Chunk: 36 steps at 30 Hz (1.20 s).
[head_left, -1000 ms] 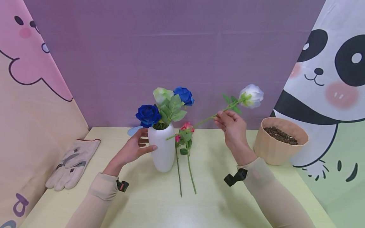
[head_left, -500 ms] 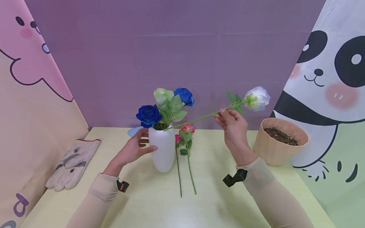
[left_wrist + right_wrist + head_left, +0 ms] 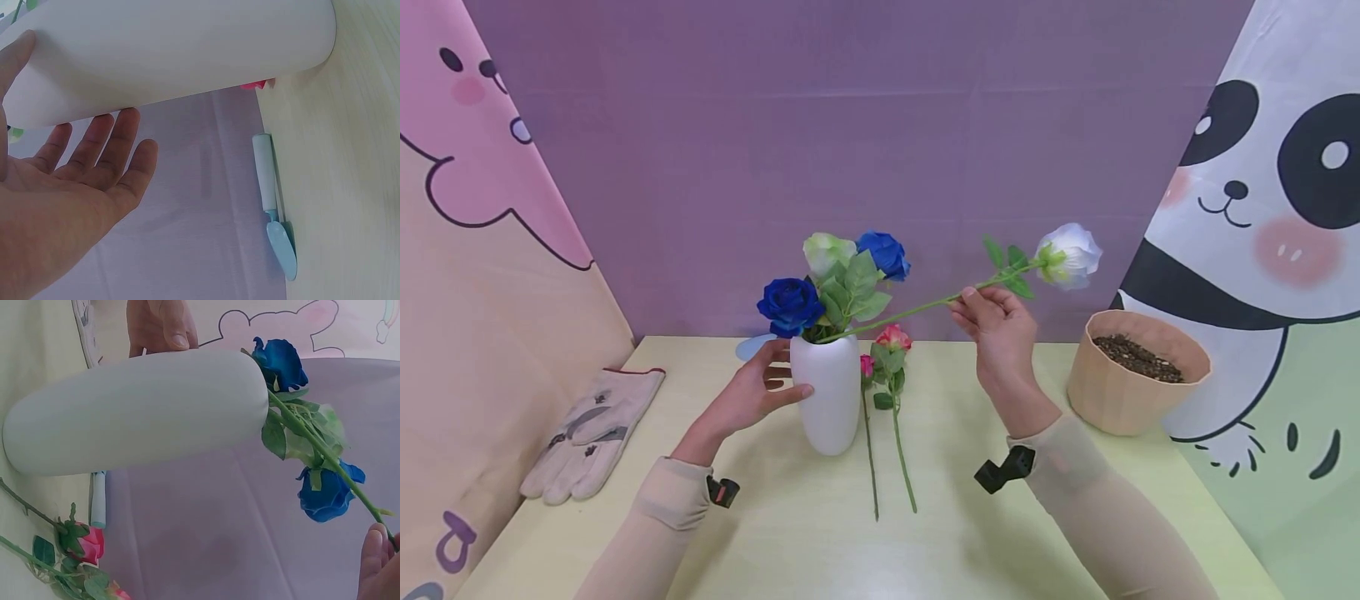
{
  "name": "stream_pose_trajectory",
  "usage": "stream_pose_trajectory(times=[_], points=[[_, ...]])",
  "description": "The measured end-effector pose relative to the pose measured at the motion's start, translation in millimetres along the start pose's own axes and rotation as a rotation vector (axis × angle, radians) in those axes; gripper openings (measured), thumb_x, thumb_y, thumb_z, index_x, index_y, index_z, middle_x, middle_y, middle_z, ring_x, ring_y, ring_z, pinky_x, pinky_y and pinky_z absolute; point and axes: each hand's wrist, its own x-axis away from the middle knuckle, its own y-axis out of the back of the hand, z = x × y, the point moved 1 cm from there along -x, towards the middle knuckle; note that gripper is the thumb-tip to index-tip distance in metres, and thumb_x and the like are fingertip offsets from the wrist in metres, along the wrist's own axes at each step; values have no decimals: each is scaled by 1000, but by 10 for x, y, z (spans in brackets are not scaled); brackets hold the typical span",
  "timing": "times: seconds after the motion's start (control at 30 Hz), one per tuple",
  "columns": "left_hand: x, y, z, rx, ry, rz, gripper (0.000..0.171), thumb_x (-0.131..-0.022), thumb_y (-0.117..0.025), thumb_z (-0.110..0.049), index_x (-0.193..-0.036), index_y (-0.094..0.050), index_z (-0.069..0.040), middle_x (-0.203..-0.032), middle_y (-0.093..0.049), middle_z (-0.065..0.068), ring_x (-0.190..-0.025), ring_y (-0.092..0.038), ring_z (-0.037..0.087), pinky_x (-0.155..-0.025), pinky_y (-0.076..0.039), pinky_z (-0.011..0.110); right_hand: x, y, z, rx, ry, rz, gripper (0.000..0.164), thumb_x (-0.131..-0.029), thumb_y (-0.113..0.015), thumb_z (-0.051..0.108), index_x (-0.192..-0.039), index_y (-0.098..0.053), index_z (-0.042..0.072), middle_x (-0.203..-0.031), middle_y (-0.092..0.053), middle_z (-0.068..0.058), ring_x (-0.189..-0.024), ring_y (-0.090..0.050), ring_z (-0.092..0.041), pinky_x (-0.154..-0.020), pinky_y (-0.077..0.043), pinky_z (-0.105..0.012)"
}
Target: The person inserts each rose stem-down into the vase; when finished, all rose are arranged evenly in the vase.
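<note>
A white vase (image 3: 826, 408) stands upright on the table, holding two blue roses (image 3: 790, 307), a pale green-white rose (image 3: 827, 252) and leaves. My left hand (image 3: 747, 402) steadies it from the left, thumb on the front and fingertips touching the far side in the left wrist view. Between thumb and fingers, my right hand (image 3: 1006, 337) pinches the green stem of a white rose (image 3: 1070, 257). This rose slants, bloom up to the right, its lower stem end inside the vase mouth. Two pink roses (image 3: 892, 337) lie on the table just right of the vase.
A peach-coloured flowerpot (image 3: 1101, 387) with dark soil stands at the right. Work gloves (image 3: 583, 437) lie at the left. Behind the vase is a light blue hand trowel (image 3: 265, 178), near the purple backdrop (image 3: 850, 150) at the table's back edge.
The white rose's stem end has risen from in front of the vase to its rim, then gone into the mouth. My right hand has shifted slightly left; the left hand has stayed.
</note>
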Motion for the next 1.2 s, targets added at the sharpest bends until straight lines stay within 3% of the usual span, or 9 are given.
stream_pose_trajectory(times=[0.63, 1.0, 1.2], points=[[-1, 2, -4, -13, 12, -1, 81, -87, -77, -41, -149, -32, -14, -146, -48, 13, -131, -54, 37, -103, -53, 51, 102, -223, -102, 25, -36, 43, 18, -91, -72, 9, -98, -56, 6, -85, -74, -1, -76, -74, -11, -78, -62, -27], [7, 4, -26, -19, 9, -2, 81, -87, -77, -40, -149, -32, -12, -145, -47, 14, -130, -55, 37, -105, -51, 51, 132, -333, -182, -5, 5, 58, 15, -90, -74, 9, -93, -59, 7, -82, -75, 1, -72, -75, -11, -74, -63, -26], [7, 2, -21, -17, 14, -1, 83, -87, -77, -41, -150, -31, -13, -147, -46, 14, -132, -54, 38, -110, -46, 54, 148, -371, -206, 19, 20, 66, 16, -91, -74, 14, -97, -63, 5, -89, -77, -3, -75, -75, -10, -78, -62, -28]])
